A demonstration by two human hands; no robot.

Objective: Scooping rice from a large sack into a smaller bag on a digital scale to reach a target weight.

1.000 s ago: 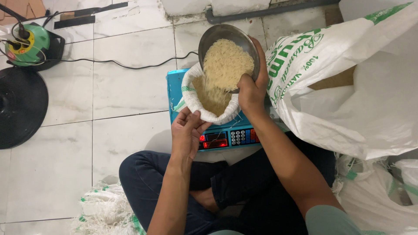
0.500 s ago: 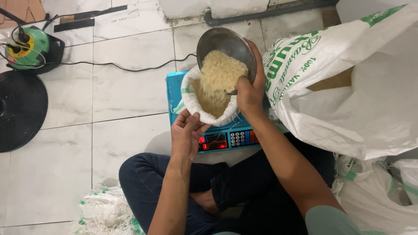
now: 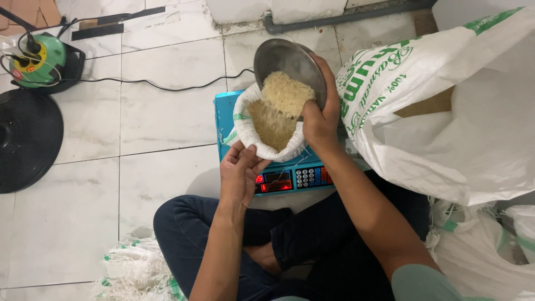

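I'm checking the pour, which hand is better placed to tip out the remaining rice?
Right hand: it grips the tilted metal bowl over the small sack. The left hand holds the sack's rim.

One head-worn view, looking steeply down from above a seated person.

The camera faces the white tiled floor (image 3: pixel 83 223) ahead of the crossed legs, close enough that forearms fill the lower frame; the blue digital scale (image 3: pixel 223 111) sits mid-frame, the large white woven sack (image 3: pixel 473 128) at right, the wall base along the top edge.
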